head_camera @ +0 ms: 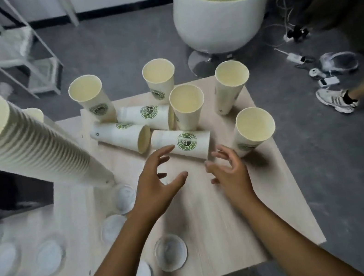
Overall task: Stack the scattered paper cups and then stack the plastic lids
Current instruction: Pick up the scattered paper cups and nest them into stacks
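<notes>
Down at the near edge of the table (230,238), a clear plastic lid (171,252) lies flat between the two forearms, and more lids (48,256) are scattered toward the near left corner (blurred, so no count from me). Just beyond, both hands hover over the middle of the table: the left hand (157,186) has its fingers spread and loosely bent, gripping nothing, and the right hand (230,170) is likewise loose and empty, fingers curled a little. Between their fingertips lies a tipped cup (182,143), on its side, green logo up, its mouth toward the right edge. To the left, a tall stack of cups (31,145) rises from the table near the left edge. To the right, an upright cup (253,127) stands by the right edge. Farther back, two more fallen cups (124,134) lie side by side, with four standing cups (187,106) ranged along the far edge. Off the table, a white tub chair (221,19) sits on the floor, and someone's sneakers (337,99) show at the right.
</notes>
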